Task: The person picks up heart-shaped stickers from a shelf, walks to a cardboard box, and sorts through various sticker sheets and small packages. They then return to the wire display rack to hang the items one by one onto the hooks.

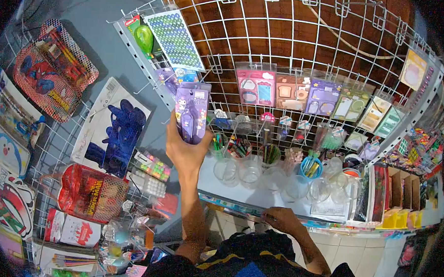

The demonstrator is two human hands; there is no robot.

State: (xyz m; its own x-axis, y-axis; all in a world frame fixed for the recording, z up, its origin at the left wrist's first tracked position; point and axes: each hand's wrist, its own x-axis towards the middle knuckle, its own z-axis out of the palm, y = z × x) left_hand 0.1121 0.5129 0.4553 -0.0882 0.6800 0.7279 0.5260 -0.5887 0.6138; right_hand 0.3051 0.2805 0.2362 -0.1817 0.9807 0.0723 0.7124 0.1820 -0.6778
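Note:
My left hand grips a purple blister pack by its lower edges, thumb on one side and fingers on the other. A cartoon character is printed on its card, and a rounded purple item sits under the clear plastic. The pack is upright before the left end of the wire grid, just below another purple pack and a blue one hanging there. Lower down, my right hand rests by the front edge of the white shelf. Its fingers look bent, but their tips are hidden and nothing held shows.
A white wire grid carries hooks and a row of hanging packs. Clear cups and a blue pen holder stand on the shelf. Mesh pouches and a dark blue item hang at left. Cardboard compartments stand at right.

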